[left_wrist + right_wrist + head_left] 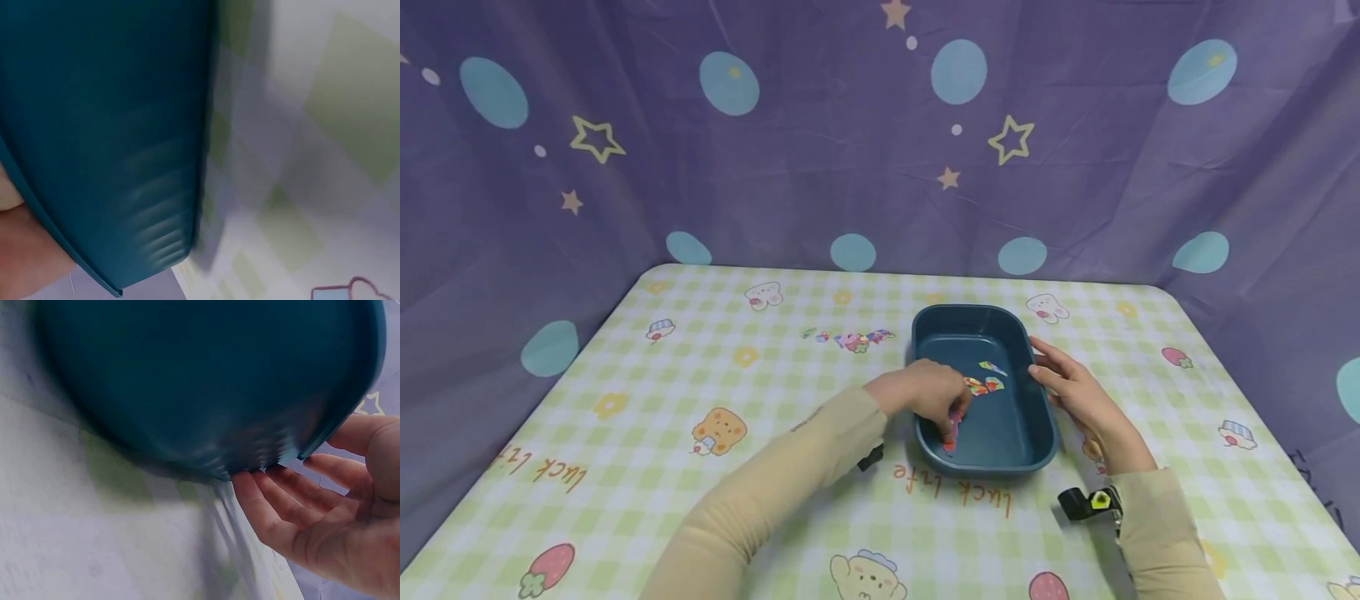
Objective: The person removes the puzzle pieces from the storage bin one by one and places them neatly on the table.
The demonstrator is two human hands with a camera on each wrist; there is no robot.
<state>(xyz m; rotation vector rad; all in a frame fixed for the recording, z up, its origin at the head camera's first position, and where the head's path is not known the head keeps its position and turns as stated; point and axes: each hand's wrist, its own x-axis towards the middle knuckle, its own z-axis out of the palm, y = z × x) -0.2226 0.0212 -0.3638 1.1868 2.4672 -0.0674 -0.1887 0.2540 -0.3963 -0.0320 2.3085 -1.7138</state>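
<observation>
A dark teal box [1003,454] with rounded corners stands on the table. My left hand [936,396] reaches over its left rim, thumb and fingers pinching a small pink-and-red sticker-like piece [952,433] low inside the box. Further in, a few colourful flat pieces [983,386] lie on the box's floor, with a thin pale one [992,367] beyond them. My right hand [1078,400] holds the box's right side, thumb at the rim. In the right wrist view, its fingers [284,487] touch the outer wall. Only a bit of my left hand [28,250] shows past the rim in the left wrist view.
Several small colourful pieces [865,339] lie in a row left of the box on the green checked tablecloth [790,383]. Black straps with the wrist cameras [1078,504] hang below the wrists. A purple patterned curtain [820,167] closes off the back and sides.
</observation>
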